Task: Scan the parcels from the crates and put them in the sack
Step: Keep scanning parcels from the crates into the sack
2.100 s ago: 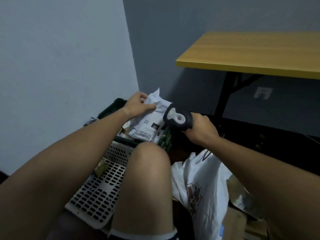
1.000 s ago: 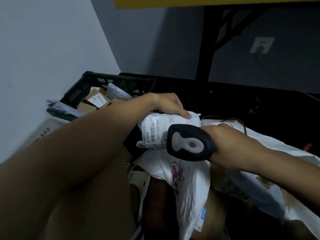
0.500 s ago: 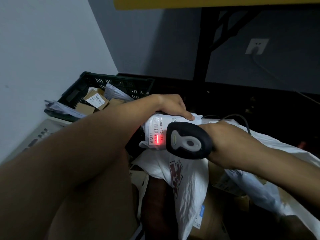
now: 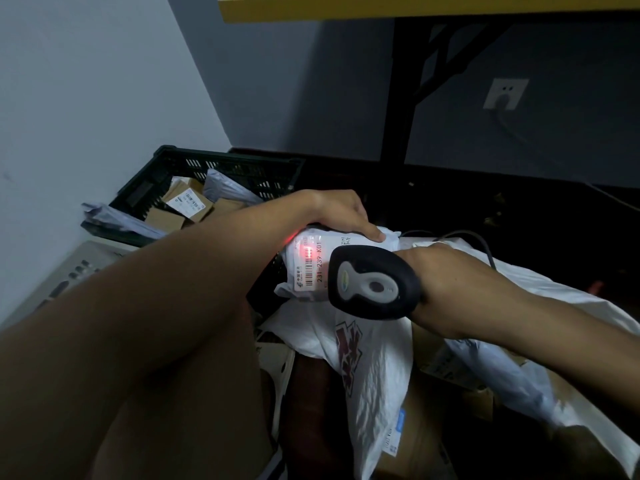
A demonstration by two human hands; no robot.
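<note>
My left hand (image 4: 341,213) grips a white soft parcel (image 4: 311,268) from above, its barcode label facing me. A red scan line glows on that label. My right hand (image 4: 436,282) holds a black handheld scanner (image 4: 372,282), its head just right of the label and partly covering the parcel. Both are held over the open mouth of the white sack (image 4: 374,362), which has a red print on its side. Behind, a dark green crate (image 4: 221,164) holds several cardboard and bagged parcels.
A grey perforated crate (image 4: 69,271) lies at the left by the wall. The yellow table (image 4: 381,6) with a black leg (image 4: 398,98) stands overhead at the back. A wall socket (image 4: 505,93) has a cable running down. Cardboard boxes (image 4: 422,441) sit under the sack.
I carried the parcel from the green crate to above the sack and brought the scanner beside it. The red scan light came on and now sits on the barcode.
</note>
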